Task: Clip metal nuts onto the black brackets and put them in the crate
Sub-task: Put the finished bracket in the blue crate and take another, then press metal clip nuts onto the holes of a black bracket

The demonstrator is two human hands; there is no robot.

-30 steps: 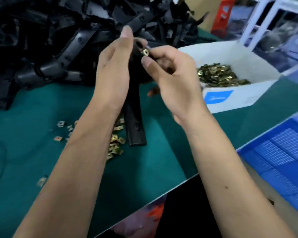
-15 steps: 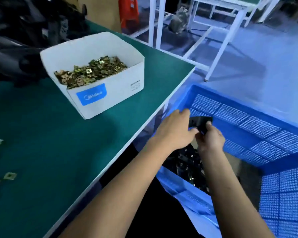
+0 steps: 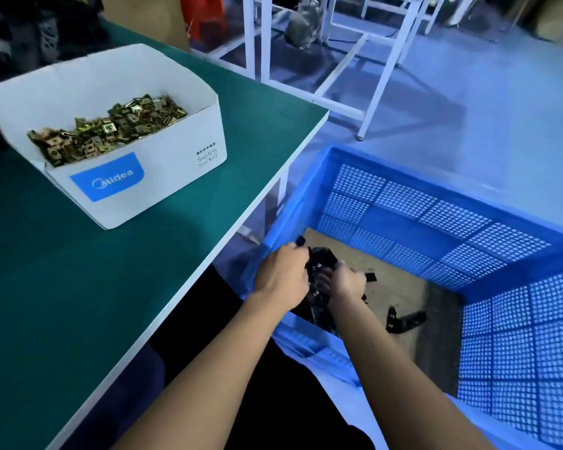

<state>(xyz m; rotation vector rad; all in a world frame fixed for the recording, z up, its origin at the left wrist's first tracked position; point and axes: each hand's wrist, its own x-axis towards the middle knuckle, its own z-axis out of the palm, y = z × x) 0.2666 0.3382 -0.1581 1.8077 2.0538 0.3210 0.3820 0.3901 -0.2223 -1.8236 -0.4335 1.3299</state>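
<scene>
Both hands are down inside the blue crate (image 3: 436,203), close together over a heap of black brackets (image 3: 319,306). The left hand (image 3: 283,274) has its fingers curled over a black bracket (image 3: 320,258), one end of which pokes out past the knuckles as a small dark tab near the crate's near-left corner. The right hand (image 3: 348,280) is curled too, its fingers wrapped toward the same dark piece, with another short black end showing just beyond it to the right; whether both hands grip one single bracket or two lying together is hard to tell, since the black parts merge into the heap below. The brackets are glossy black plastic, long and narrow, with small pale squares showing on a few of them. They lie piled in the crate's near-left part on a brown bottom sheet, and one stray bracket (image 3: 405,321) lies apart to the right. The crate has perforated blue walls and sits just beside the edge of the green table (image 3: 78,287). On the table stands a white cardboard box (image 3: 163,170) with a blue label, filled with brass-coloured metal nuts (image 3: 111,128). Behind it, white table legs (image 3: 384,66) stand on the grey floor.
</scene>
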